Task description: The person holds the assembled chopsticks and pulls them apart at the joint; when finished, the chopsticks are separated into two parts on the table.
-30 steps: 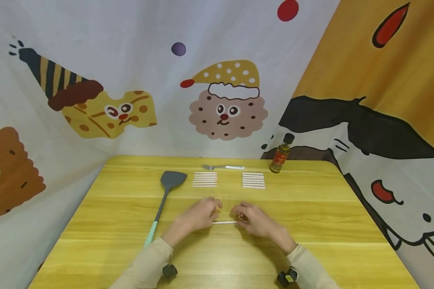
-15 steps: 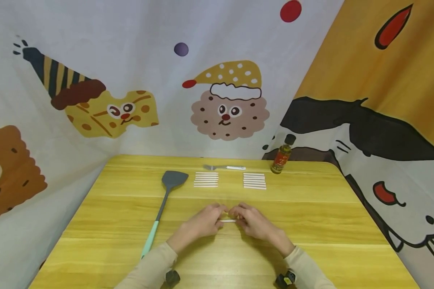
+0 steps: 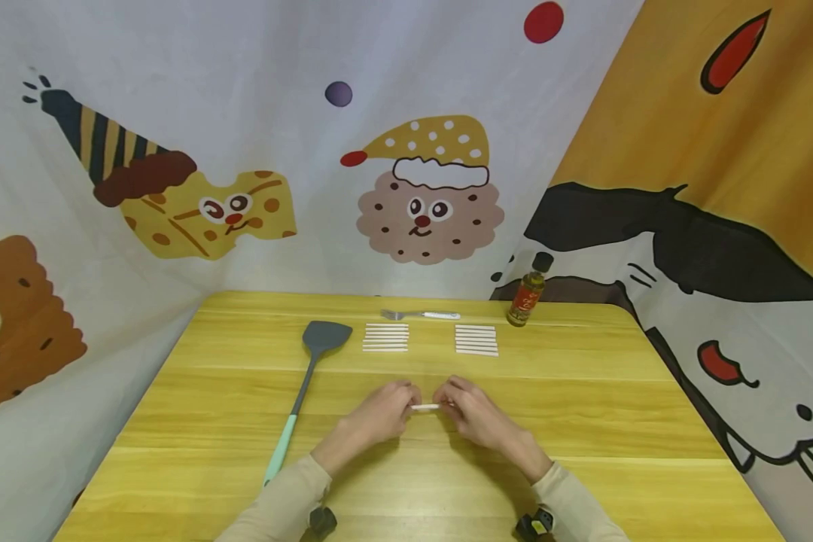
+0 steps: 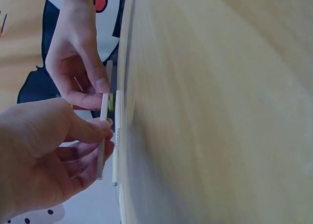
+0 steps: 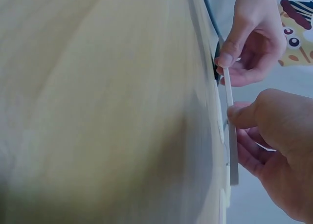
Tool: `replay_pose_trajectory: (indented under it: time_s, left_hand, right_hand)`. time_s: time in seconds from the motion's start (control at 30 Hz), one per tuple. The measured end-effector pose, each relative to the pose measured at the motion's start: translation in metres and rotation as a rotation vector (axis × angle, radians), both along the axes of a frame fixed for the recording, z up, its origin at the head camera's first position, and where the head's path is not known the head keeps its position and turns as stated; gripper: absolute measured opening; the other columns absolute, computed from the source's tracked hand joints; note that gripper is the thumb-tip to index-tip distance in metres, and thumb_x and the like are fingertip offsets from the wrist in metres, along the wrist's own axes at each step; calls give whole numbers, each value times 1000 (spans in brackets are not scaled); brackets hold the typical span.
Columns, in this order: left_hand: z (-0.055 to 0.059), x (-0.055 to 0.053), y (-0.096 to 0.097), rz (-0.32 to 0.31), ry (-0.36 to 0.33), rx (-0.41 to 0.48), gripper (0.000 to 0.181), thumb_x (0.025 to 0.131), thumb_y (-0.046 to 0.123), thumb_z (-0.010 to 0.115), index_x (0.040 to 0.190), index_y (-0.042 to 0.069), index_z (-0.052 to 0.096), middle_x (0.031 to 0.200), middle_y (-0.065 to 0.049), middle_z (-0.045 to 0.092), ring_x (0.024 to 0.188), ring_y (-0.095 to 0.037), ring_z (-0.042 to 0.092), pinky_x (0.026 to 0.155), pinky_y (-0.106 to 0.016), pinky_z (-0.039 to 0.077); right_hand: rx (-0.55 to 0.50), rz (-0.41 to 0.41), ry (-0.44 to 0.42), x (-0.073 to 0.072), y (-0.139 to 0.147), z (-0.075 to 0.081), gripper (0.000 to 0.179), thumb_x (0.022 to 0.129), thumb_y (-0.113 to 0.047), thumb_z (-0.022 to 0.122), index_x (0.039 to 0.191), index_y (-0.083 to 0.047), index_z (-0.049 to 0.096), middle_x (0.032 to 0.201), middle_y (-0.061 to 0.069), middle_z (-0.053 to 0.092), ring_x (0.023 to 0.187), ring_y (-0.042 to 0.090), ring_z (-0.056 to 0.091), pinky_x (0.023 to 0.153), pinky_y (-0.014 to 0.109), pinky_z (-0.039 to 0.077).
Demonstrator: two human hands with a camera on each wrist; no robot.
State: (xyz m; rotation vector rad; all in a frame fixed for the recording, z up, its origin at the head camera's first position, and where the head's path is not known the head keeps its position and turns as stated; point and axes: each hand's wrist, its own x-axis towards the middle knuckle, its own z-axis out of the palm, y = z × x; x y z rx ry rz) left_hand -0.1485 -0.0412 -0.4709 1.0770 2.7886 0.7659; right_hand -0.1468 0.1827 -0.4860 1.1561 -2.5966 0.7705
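Observation:
A thin white stick (image 3: 425,407) spans the gap between my two hands over the middle of the table. My left hand (image 3: 384,410) pinches it between thumb and fingers near one end. Toward the other end, the thumb and fingers of my right hand (image 3: 473,410) grip it. The left wrist view shows the stick (image 4: 104,106) running straight past both thumbs, close over the tabletop. In the right wrist view, a free end of the stick (image 5: 233,160) sticks out beyond the right thumb, and the left hand (image 5: 254,43) holds it farther off.
Two groups of similar white sticks lie in parallel rows beyond the hands, one left (image 3: 385,337) and one right (image 3: 476,340). Behind them lies a fork (image 3: 420,315). A spatula (image 3: 305,384) lies at left; a dark-capped bottle (image 3: 526,290) stands at back right.
My left hand has slid right, closer to my right hand, and now pinches the stick. The stick has shifted slightly away from me, and the hands have parted a little since half a second ago.

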Motion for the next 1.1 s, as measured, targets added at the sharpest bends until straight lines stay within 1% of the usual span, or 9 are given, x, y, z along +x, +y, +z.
replay_pose_trajectory:
  time_s: [0.1,0.17,0.27,0.33,0.4,0.57,0.73,0.83,1.1]
  left_hand:
    - [3,-1,-2,18,-8,6,12,90,-3,69,100,4,72,99,-4,67,87,-15,65,77,-21,56]
    - [6,-3,-3,23,1,8,13,89,-4,69,99,3,73,97,-4,67,87,-16,65,76,-21,56]
    - [10,-6,-6,30,37,-2,16,85,-6,71,97,3,73,93,-3,66,85,-16,64,74,-21,56]
    - [12,-8,-7,26,87,-11,17,83,-7,71,95,5,74,91,-2,66,84,-17,64,74,-22,56]
    - [13,-10,-8,23,113,-18,17,83,-6,71,94,6,74,90,-2,65,84,-17,64,74,-23,56]
    - [17,-10,-9,21,118,3,11,87,-3,72,94,6,73,89,-2,64,82,-15,63,71,-21,55]
    - [16,-11,-11,21,140,18,9,88,-1,72,92,7,73,87,-1,64,80,-14,62,69,-20,55]
    - [15,-12,-12,23,164,35,9,88,-2,73,92,6,73,88,-1,64,82,-14,63,72,-20,56]
    - [10,-6,-20,41,230,73,12,86,-4,73,89,8,73,86,-3,66,82,-15,63,73,-20,56]
  right_hand:
    - [1,-7,7,-1,0,2,14,85,5,75,95,-4,70,93,3,67,83,14,64,74,20,58]
    - [2,-16,3,-1,1,3,12,86,3,75,95,-4,71,93,4,68,83,14,65,74,20,58]
    - [2,-33,3,-2,3,2,10,87,0,76,95,-5,72,93,3,69,83,13,65,73,20,58]
    - [0,-41,6,-3,4,0,11,87,-1,76,95,-5,72,92,3,69,82,12,65,73,20,58]
    - [-4,-46,13,-3,5,-1,11,87,-1,76,95,-5,72,92,3,69,82,11,64,72,20,57]
    - [-3,-60,17,-3,6,1,11,87,-1,76,96,-6,72,91,1,67,80,10,62,71,20,57]
    - [23,-83,2,-2,8,4,13,87,1,74,97,-7,71,92,0,66,81,10,61,72,19,57]
    - [32,-82,15,-2,7,6,14,88,2,74,98,-7,71,93,0,66,82,10,61,73,20,57]
    - [29,-24,72,1,3,11,11,89,2,72,96,-6,68,92,1,65,81,9,59,70,17,55]
